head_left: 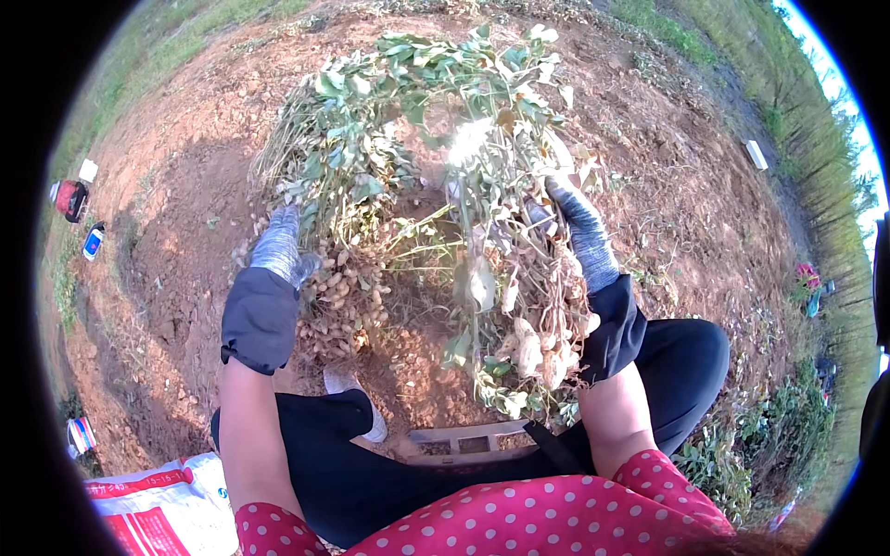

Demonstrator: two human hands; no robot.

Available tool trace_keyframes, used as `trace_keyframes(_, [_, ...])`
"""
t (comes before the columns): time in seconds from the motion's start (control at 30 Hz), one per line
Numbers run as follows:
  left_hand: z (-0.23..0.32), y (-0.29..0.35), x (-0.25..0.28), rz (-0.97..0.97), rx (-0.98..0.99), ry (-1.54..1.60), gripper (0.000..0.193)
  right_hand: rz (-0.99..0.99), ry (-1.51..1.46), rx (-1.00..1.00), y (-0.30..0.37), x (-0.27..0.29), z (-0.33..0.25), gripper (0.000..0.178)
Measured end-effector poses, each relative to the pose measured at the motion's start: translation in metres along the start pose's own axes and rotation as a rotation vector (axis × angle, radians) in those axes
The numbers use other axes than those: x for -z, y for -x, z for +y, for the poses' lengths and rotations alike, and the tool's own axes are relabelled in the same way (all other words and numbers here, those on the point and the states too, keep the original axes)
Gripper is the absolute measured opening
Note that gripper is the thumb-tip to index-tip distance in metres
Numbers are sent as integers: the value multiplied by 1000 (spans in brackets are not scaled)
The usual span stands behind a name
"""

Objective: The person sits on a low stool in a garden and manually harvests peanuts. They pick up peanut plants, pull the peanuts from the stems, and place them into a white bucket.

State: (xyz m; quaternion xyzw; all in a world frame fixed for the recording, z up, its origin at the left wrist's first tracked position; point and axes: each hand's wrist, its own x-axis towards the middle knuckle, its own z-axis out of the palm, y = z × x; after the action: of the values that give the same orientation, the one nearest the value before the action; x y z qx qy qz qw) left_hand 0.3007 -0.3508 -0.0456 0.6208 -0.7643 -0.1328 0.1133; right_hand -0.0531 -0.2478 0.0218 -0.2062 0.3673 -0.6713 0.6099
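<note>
Forearms [252, 403] reach forward, apart, right hand [586, 236] grasping peanut plants [530, 347], left hand [280, 248] against another bunch [357, 176], grip hard to tell.

The reddish dirt field [686, 167] is brightly sunlit, with a shadow [185, 199] cast near its left edge. Its far left corner is bordered by green grass [139, 74], its right edge by trees [820, 134].

We look down through one head-worn fisheye, near above the lap [408, 477], facing the left hand [281, 246] and right hand [584, 232], with soil [209, 176] beyond and grass [176, 42] at the far left.
</note>
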Motion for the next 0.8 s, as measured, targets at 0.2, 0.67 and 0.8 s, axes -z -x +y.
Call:
trace_keyframes(0.2, [95,53,55,327,-625,-53,87,-247,-41,-302,1,-19,45,26])
trace_keyframes(0.67, [139,83,51,288,-884,571,38,-420,274,179,27,-20,17,32])
trace_keyframes(0.8, [174,97,78,-180,-371,1806,44,-508,219,144,40,-34,37,51])
